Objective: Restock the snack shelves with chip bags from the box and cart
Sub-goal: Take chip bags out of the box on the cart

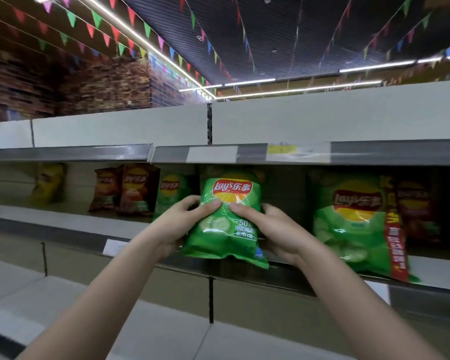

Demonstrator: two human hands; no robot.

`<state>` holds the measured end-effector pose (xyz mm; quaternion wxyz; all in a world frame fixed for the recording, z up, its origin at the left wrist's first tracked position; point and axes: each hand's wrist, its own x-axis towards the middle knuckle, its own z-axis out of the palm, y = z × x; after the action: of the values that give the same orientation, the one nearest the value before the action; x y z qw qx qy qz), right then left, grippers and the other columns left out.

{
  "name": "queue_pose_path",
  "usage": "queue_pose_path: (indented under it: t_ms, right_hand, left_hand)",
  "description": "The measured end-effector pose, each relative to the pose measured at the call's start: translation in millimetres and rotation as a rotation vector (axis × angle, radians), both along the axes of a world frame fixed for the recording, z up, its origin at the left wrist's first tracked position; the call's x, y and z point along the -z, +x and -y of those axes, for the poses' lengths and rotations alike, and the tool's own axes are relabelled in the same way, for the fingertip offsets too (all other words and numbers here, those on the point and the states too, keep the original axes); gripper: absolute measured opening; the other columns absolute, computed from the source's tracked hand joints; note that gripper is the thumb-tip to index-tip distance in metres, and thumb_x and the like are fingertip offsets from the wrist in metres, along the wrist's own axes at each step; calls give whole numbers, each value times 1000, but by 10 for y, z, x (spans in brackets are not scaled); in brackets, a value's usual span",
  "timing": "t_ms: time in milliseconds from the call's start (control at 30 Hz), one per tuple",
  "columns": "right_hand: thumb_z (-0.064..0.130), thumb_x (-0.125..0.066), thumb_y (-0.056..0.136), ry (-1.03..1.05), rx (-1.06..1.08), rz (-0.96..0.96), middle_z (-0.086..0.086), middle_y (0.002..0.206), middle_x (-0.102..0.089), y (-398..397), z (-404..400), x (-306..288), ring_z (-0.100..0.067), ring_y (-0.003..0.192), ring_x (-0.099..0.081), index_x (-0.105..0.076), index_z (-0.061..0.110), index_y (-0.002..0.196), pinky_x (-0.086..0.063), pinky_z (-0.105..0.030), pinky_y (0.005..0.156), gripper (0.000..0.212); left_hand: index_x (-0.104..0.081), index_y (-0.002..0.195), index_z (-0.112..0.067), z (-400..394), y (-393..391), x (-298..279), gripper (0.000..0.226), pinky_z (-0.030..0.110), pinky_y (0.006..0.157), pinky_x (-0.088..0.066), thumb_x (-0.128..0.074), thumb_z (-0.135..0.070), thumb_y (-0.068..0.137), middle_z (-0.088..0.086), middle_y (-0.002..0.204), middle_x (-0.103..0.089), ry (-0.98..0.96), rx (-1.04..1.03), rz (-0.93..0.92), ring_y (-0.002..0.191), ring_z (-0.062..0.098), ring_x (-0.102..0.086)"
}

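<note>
- Both hands hold one small green chip bag [229,216]: the left hand [185,224] wraps its left edge with the thumb pressed on the front, and the right hand [270,229] mirrors that on the right edge. The grip is closed on the bag from both sides, fingers curled behind it.
- The bag is upright, label facing out, its bottom edge level with the front lip of the middle shelf [63,219]; whether it already rests on the shelf I cannot tell.
- Just to its right stands a larger green bag [353,224] with a red strip down its side, and a dark red bag [416,211] beyond that.
- To its left sit another small green bag [170,196], two brown-red bags [125,189] and, well apart, a yellow bag [48,183].
- The top shelf [374,152] shows only price tags along its rail, and the lower shelf [115,294] shows no bags in view.
- Judgement: the restock looks to be at an early stage. One row is thinly stocked with wide gaps, this bag is about to fill one slot, and most of the shelving remains to be filled. The box and cart are out of view.
</note>
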<state>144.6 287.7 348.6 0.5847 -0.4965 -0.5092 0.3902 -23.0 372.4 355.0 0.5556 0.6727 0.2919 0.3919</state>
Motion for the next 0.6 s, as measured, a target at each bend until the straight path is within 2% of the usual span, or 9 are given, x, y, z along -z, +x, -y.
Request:
queue_pose_path:
  t_ms: [67, 133, 200, 300, 400, 433, 533, 600]
  right_hand:
    - [24, -76, 81, -24, 26, 4, -11, 107, -74, -12, -267, -7, -25, 102, -70, -64, 5, 117, -53, -41, 97, 42]
    - [20, -79, 78, -56, 80, 9, -14, 108, -73, -30, -514, 47, -26, 102, -70, -63, 1, 118, -53, -41, 97, 48]
    - [21, -82, 75, -62, 153, 24, -15, 107, -73, -36, -686, 113, -26, 100, -71, -62, 0, 119, -55, -40, 94, 53]
    - [36, -85, 70, -87, 287, 45, -15, 106, -71, -42, -893, 191, -26, 94, -71, -56, -1, 118, -58, -39, 86, 67]
    - [42, -79, 77, -104, 409, 191, -8, 97, -70, -96, -1017, 200, -18, 83, -69, -60, 3, 110, -58, -25, 67, 54]
    - [43, -76, 80, -101, 464, 262, -9, 98, -70, -108, -1057, 197, -20, 85, -68, -62, 4, 109, -58, -27, 68, 51]
    - [45, -69, 86, -100, 559, 422, -22, 106, -69, -144, -1141, 180, -34, 97, -66, -64, -3, 107, -55, -46, 87, 53]
    - [47, -63, 89, -146, 557, 533, -22, 103, -68, -143, -1148, 170, -36, 97, -65, -65, -4, 100, -52, -46, 87, 53]
  left_hand:
    - [-52, 131, -16, -279, -36, -28, 63, 36, 74, -59, -74, -35, 74, 9, 110, -71, 12, 40, -39, 93, 23, -71]
    - [-40, 141, -15, -542, -43, -7, 73, 36, 77, -57, -74, -26, 78, 9, 111, -70, -1, 87, -51, 93, 22, -70]
    - [-28, 147, -12, -731, -12, 33, 80, 35, 78, -56, -73, -19, 81, 5, 102, -68, -31, 105, -32, 90, 19, -69]
    - [-41, 138, -4, -976, 64, 144, 71, 34, 74, -59, -74, -27, 79, 7, 103, -69, -37, 119, -75, 91, 19, -69]
    - [-47, 136, -7, -1206, 166, 232, 63, 29, 69, -59, -73, -26, 82, 10, 111, -70, 23, 89, -37, 93, 19, -70]
    - [-47, 137, -9, -1286, 194, 244, 60, 30, 72, -58, -72, -23, 84, 11, 113, -69, 51, 60, -13, 95, 19, -70]
    - [-48, 137, -15, -1424, 230, 260, 55, 36, 83, -57, -70, -23, 86, 10, 116, -67, 115, 12, -9, 99, 22, -68]
    - [-47, 138, -18, -1464, 262, 314, 56, 36, 87, -56, -69, -24, 87, 9, 115, -68, 129, 16, -18, 99, 21, -68]
